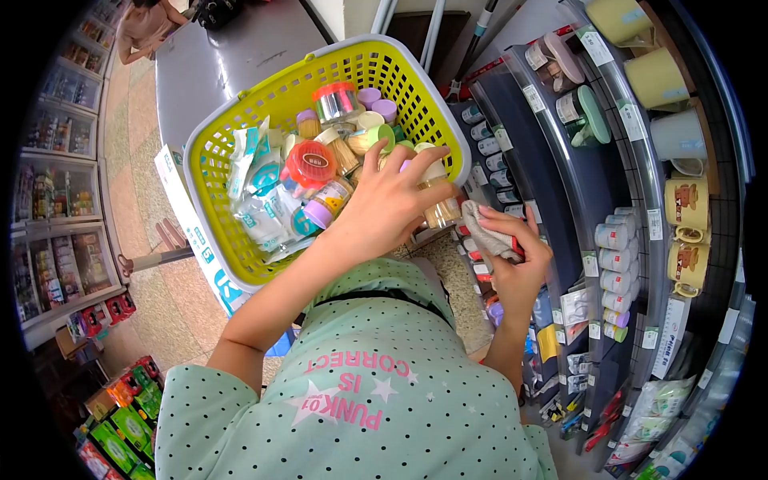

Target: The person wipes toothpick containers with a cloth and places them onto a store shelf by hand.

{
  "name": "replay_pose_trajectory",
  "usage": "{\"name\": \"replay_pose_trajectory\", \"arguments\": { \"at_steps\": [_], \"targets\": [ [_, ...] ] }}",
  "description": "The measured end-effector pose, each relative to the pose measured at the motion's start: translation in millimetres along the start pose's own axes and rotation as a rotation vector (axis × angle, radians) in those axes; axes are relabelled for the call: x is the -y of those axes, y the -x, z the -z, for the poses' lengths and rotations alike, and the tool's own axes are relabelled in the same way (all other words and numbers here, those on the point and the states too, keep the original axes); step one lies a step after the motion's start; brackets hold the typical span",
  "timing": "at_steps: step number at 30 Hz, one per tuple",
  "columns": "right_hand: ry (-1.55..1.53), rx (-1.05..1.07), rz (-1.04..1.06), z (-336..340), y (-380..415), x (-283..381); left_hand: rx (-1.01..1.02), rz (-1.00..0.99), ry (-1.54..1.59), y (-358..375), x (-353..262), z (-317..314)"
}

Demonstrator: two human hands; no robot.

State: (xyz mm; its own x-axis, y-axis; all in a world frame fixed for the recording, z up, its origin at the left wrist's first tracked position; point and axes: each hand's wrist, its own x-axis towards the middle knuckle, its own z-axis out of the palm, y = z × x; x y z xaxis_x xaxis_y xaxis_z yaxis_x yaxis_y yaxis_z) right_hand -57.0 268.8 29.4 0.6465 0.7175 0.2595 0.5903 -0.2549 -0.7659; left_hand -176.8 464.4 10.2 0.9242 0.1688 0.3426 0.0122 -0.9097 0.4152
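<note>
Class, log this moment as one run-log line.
left hand: grips toothpick jar | right hand: holds cloth | yellow basket: full

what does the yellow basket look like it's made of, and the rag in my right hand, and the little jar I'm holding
Yellow basket: moulded plastic by the look, matte, with a lattice wall and a grey rim. Rag in the right hand: soft woven cloth, greyish, crumpled in folds. Jar in the left hand: clear, probably plastic; the pale sticks inside show through.

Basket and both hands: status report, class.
Left hand grips a toothpick jar at the yellow basket rim. Right hand clutches a grey cloth. Nothing obstructing.
</note>
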Motion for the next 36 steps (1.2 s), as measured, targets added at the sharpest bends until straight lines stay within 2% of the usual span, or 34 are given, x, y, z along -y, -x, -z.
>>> {"name": "replay_pose_trajectory", "arguments": {
  "at_steps": [9, 12, 18, 25, 31, 34, 36],
  "targets": [
    [-0.077, -0.134, -0.080, 9.8, 6.7, -3.8, -0.003, 0.004, 0.019, -2.2, -3.7, -3.8],
    [-0.104, -0.169, -0.073, 12.5, 6.5, -5.4, -0.076, 0.131, 0.267, -0.2, -0.9, -6.9],
    [-0.138, -0.185, -0.032, 12.8, -1.8, 1.7, -0.217, 0.162, 0.551, -0.5, 0.9, -7.4],
    [-0.151, -0.200, -0.022, 13.1, -5.3, 0.9, -0.271, 0.508, 1.237, 0.5, 7.2, -10.3],
    [-0.169, -0.191, -0.036, 9.7, -5.2, 1.7, -0.273, 0.729, 1.547, 4.9, 18.1, -10.3],
    [-0.172, -0.188, -0.030, 8.6, -5.0, 0.7, -0.302, 0.787, 1.582, 2.5, 14.1, -3.3],
    [-0.174, -0.191, -0.025, 8.4, -5.1, 0.9, -0.245, 0.746, 1.549, 3.4, 15.8, -3.9]
  ]
}}
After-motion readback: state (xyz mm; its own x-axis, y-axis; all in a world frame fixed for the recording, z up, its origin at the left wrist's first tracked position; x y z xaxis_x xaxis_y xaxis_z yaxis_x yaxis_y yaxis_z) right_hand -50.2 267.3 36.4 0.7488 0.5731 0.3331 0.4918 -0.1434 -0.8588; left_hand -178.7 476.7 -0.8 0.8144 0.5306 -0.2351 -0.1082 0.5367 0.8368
